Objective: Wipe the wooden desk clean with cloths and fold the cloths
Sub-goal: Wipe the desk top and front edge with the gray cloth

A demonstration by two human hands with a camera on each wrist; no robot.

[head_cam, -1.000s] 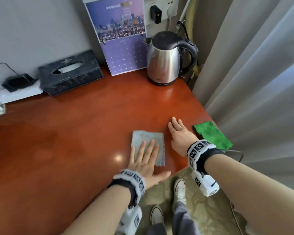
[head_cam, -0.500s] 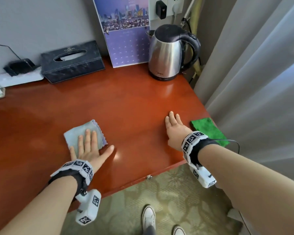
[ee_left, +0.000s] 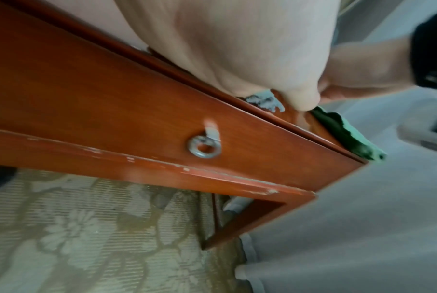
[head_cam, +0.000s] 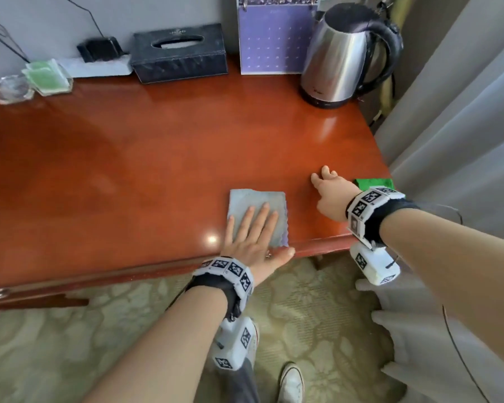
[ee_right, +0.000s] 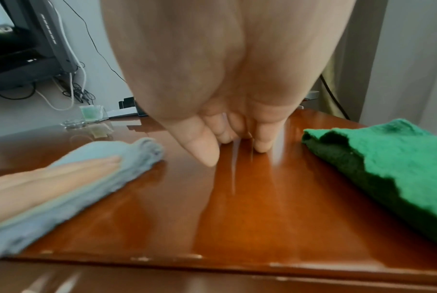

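A folded grey-blue cloth (head_cam: 256, 203) lies on the reddish wooden desk (head_cam: 157, 152) near its front edge. My left hand (head_cam: 253, 219) presses flat on the cloth with straight, spread fingers, thumb at the desk edge. In the right wrist view those fingers (ee_right: 69, 168) lie on the grey-blue cloth (ee_right: 92, 190). My right hand (head_cam: 325, 184) rests on bare wood just right of it, fingertips (ee_right: 261, 146) touching the desk and holding nothing. A folded green cloth (head_cam: 374, 183) (ee_right: 387, 158) sits at the desk's right corner beside that hand.
Along the back wall stand a steel kettle (head_cam: 341, 56), a purple calendar (head_cam: 277, 39), a black tissue box (head_cam: 179, 52), a charger (head_cam: 99, 49) and a glass holder (head_cam: 45, 77). Grey curtains (head_cam: 463, 117) hang right. A drawer ring pull (ee_left: 203, 146) sits under the edge.
My left hand has slid the grey-blue cloth from the left back to the right along the front edge, close to my right hand. The right hand has stayed beside the green cloth.
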